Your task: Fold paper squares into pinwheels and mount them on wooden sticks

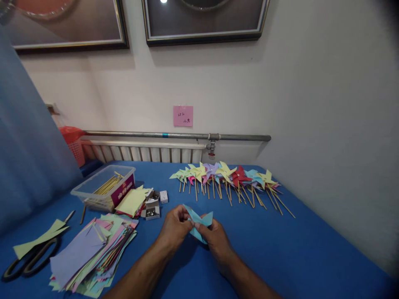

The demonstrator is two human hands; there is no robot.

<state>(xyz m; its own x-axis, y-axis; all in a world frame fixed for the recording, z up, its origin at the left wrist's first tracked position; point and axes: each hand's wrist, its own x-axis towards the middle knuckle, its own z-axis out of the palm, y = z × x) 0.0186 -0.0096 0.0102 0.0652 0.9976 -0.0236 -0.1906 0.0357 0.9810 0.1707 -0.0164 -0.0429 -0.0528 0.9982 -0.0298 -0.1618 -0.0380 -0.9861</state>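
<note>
A light blue paper pinwheel (199, 218), with some of its corners folded inward, is held up above the blue table. My left hand (176, 226) pinches it from the left near its middle. From the right, my right hand (215, 236) grips it, the thumb pressed close to the centre. Fingers cover the centre, so I cannot tell whether a pin is there. Two small open boxes of metal pins (152, 213) stand just left of my left hand. Beyond my hands lies a row of finished paper pinwheels (212, 169) on wooden sticks, in several colours.
At the left are a clear plastic box (90, 192) of wooden sticks, yellow paper squares (132, 202), a pile of coloured paper (82, 253) and black-handled scissors (40, 259) under a green paper strip. Pipes (183, 136) and a radiator (149, 151) line the wall behind the blue table (280, 253).
</note>
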